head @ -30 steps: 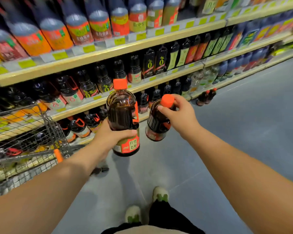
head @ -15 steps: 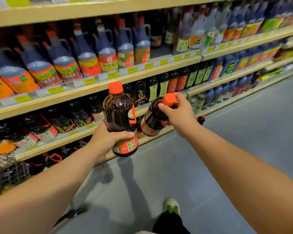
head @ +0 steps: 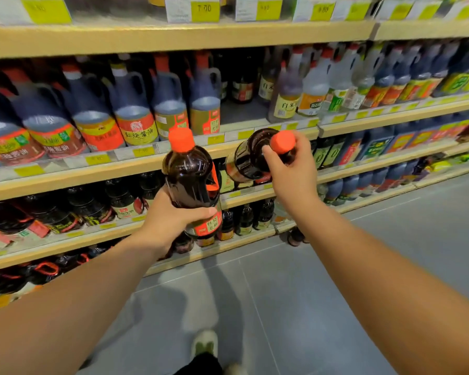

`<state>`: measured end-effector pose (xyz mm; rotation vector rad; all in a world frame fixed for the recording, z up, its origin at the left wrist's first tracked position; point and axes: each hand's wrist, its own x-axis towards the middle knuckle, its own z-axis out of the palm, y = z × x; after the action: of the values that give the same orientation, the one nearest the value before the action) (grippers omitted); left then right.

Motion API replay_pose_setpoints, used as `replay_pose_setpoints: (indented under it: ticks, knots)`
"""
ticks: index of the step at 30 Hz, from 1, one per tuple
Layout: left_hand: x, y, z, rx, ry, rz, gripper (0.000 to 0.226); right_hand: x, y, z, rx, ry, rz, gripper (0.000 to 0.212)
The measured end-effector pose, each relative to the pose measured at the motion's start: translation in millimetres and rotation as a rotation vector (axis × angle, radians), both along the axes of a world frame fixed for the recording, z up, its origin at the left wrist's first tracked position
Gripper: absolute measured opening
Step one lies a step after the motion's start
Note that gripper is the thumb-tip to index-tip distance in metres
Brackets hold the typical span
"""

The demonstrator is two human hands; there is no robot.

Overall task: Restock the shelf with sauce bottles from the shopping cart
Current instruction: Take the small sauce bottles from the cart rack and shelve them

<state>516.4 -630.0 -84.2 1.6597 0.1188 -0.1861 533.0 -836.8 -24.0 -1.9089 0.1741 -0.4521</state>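
Observation:
My left hand (head: 171, 220) grips the lower body of an upright dark sauce bottle (head: 190, 177) with an orange cap and a red label. My right hand (head: 290, 174) holds a second dark sauce bottle (head: 248, 158) by its orange-capped neck, tilted with its base toward the shelf (head: 157, 163). Both bottles hover in front of the middle shelf boards, level with a gap (head: 241, 112) between the jugs and the vinegar bottles. The shopping cart is out of view.
Rows of large handled sauce jugs (head: 133, 115) fill the shelf at left, pale vinegar bottles (head: 312, 87) stand to the right. Lower shelves hold small dark bottles (head: 119, 201). A dark bottle (head: 295, 236) stands on the grey floor (head: 336, 280) by the shelf base.
Both hands rose with their bottles and moved closer to the shelf. The view tilted up, so the cart left the frame. The right bottle tipped further toward the shelf.

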Motion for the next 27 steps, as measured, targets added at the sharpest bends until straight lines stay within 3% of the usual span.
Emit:
replay_pose_setpoints:
  ticks: [5, 12, 20, 27]
  knots:
    - [52, -3, -2, 0.029, -0.005, -0.014, 0.043, 49, -1, -1, 0.009, -0.074, -0.041, 0.03]
    - [107, -6, 3, 0.064, -0.013, -0.054, 0.043, 110, 0, -8, 0.023, -0.135, -0.048, 0.036]
    - [135, -25, 3, 0.063, -0.003, 0.053, 0.056, 159, -14, -14, -0.009, -0.187, -0.003, 0.036]
    - [147, -70, 5, 0.111, 0.034, 0.289, 0.061, 202, -42, -16, -0.079, -0.236, 0.219, 0.039]
